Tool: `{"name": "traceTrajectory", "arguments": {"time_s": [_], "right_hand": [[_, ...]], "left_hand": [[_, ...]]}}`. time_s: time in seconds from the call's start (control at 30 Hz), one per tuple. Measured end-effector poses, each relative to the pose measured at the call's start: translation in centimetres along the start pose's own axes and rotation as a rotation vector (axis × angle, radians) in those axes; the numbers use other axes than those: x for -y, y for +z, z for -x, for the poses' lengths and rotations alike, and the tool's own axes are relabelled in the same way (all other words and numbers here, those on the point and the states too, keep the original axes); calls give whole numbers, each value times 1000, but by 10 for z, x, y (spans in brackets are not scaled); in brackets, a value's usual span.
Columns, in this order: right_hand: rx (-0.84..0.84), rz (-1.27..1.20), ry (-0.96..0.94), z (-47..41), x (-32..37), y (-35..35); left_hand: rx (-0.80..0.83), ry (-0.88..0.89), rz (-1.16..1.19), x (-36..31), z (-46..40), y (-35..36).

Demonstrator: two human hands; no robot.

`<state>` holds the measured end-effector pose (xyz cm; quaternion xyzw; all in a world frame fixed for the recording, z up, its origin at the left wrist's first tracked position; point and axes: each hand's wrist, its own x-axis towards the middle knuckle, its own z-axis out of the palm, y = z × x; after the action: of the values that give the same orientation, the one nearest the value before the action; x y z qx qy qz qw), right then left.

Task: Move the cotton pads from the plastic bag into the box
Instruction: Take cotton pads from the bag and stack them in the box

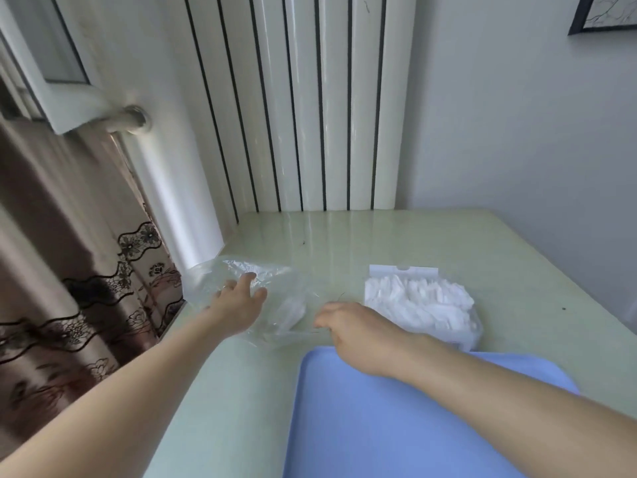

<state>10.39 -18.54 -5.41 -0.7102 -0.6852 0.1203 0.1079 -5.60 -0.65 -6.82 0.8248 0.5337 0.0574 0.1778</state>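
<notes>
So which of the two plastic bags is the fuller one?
The right-hand bag, with the white header strip, packed with cotton pads. The crumpled clear bag under the hands looks nearly empty.

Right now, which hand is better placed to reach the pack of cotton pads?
Right hand: it lies just beside the cotton pads pack. The left hand rests on the clear plastic bag, farther away.

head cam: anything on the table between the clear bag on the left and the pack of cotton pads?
Only the right hand, gripping the clear bag's near edge; behind it, bare green table up to the pack of cotton pads. Head view.
</notes>
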Motion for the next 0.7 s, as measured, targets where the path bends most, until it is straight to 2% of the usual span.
{"name": "traceTrajectory", "arguments": {"time_s": [0.13, 0.27, 0.37, 0.57, 0.7], "right_hand": [[-35, -106, 106, -56, -1, 29], [-85, -206, 304, -106, 2, 45], [-53, -166, 395, -125, 5, 53], [-34, -260, 400, -117, 6, 42], [8, -345, 336, -76, 4, -1]], "left_hand": [[144, -1, -107, 16, -1, 22], [139, -66, -132, 16, -2, 39], [137, -83, -144, 15, 0, 46], [173, -107, -183, 16, -1, 41], [124, -106, -56, 1, -4, 25]]}}
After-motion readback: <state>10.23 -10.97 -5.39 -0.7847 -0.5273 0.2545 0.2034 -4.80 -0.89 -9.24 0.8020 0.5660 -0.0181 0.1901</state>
